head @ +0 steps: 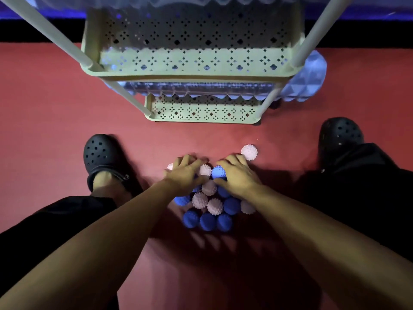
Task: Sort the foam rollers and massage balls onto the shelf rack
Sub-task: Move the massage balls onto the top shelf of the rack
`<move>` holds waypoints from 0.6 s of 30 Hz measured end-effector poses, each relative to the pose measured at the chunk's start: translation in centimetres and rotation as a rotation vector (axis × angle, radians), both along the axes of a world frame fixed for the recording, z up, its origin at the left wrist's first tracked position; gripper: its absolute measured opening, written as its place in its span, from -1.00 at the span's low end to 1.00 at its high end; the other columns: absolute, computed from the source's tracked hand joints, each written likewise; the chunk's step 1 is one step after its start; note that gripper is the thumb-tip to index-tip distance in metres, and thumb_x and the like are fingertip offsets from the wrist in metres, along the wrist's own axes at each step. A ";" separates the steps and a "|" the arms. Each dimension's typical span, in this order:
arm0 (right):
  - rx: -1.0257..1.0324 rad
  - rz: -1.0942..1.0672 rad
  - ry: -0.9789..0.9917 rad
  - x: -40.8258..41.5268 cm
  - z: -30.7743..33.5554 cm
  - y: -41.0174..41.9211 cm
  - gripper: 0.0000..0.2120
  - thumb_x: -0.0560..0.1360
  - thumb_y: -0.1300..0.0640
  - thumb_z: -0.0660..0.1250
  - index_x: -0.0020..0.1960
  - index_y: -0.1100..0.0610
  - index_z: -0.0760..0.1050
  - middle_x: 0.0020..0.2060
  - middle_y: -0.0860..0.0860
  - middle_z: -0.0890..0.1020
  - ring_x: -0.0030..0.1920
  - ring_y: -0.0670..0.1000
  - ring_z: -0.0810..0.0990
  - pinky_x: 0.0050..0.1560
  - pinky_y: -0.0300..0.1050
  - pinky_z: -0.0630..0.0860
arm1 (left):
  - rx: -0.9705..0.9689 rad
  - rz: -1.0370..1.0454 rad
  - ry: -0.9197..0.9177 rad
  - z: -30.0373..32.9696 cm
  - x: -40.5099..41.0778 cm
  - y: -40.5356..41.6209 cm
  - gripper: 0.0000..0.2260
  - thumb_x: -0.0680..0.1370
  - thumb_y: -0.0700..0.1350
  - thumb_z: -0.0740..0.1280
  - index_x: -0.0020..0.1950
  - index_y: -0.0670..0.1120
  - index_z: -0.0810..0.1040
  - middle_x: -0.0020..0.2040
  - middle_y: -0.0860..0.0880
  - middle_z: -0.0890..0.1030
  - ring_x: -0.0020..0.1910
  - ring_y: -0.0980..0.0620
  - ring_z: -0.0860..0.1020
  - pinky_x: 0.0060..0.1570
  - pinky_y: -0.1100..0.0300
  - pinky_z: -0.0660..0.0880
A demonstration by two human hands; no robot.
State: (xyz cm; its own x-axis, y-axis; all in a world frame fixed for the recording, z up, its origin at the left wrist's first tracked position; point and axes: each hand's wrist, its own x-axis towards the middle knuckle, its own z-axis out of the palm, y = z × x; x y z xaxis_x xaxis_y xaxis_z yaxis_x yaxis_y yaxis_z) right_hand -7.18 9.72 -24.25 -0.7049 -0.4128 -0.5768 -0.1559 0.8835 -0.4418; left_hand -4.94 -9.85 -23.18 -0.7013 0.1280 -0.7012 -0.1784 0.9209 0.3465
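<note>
Item: pile of spiky massage balls (pixel 210 205), blue and pale pink, bunched on the red floor (pixel 44 108) between the person's feet. One pale ball (pixel 249 152) lies apart, just beyond the right hand. A further pale one peeks out at the far side of the left hand.

Left hand (pixel 184 173): palm down on the far left of the pile, fingers curled over balls beneath it; exactly which ball it grips cannot be told.

Right hand (pixel 237 175): palm down on the far right of the pile, fingers bent around a blue ball (pixel 219 172).

Shelf rack (pixel 201 72): cream, perforated, directly ahead. Ribbed blue foam rollers (pixel 306 79) already lie across a lower tier; the front trays show no balls.

Step in hand, by judgement: gathering balls from the floor. Rollers look placed; balls barely begun.

Next move calls for: a secure grip on a handful, a lift forward to a free tray, and retrieval of the stray ball.
</note>
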 end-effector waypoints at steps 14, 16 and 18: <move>0.009 -0.049 0.001 0.3 1.4 0.6 -0.50 0.56 -0.29 0.22 0.32 0.03 0.43 0.26 -0.01 0.44 0.36 0.10 0.24 0.33 0.12 0.39 | 0.037 0.033 0.106 0.0 0.6 -0.1 -0.47 0.58 0.33 0.15 0.45 0.07 0.28 0.25 -0.01 0.35 0.29 -0.04 0.33 0.24 -0.19 0.33; 0.012 -0.081 0.022 0.3 2.4 0.9 -0.50 0.57 -0.32 0.15 0.27 0.05 0.43 0.24 0.01 0.49 0.34 0.13 0.28 0.30 0.13 0.41 | 0.103 0.098 0.140 1.1 0.5 -0.4 -0.42 0.55 0.37 0.12 0.40 -0.01 0.31 0.25 -0.03 0.42 0.27 -0.08 0.40 0.22 -0.18 0.41; 0.003 -0.151 -0.008 0.3 3.4 1.2 -0.53 0.59 -0.31 0.10 0.19 0.06 0.41 0.19 0.06 0.54 0.31 0.15 0.33 0.24 0.17 0.43 | 0.133 0.161 0.130 2.3 0.2 -0.6 -0.46 0.58 0.35 0.13 0.34 -0.04 0.31 0.23 -0.09 0.50 0.22 -0.16 0.49 0.17 -0.10 0.44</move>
State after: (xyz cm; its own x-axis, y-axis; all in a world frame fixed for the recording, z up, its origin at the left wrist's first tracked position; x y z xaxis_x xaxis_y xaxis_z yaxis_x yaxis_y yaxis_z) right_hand -6.89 10.88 -20.84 -0.7539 -0.3005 -0.5842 -0.0174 0.8981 -0.4395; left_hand -4.77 -10.42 -20.85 -0.8033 0.0927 -0.5883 -0.2651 0.8289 0.4926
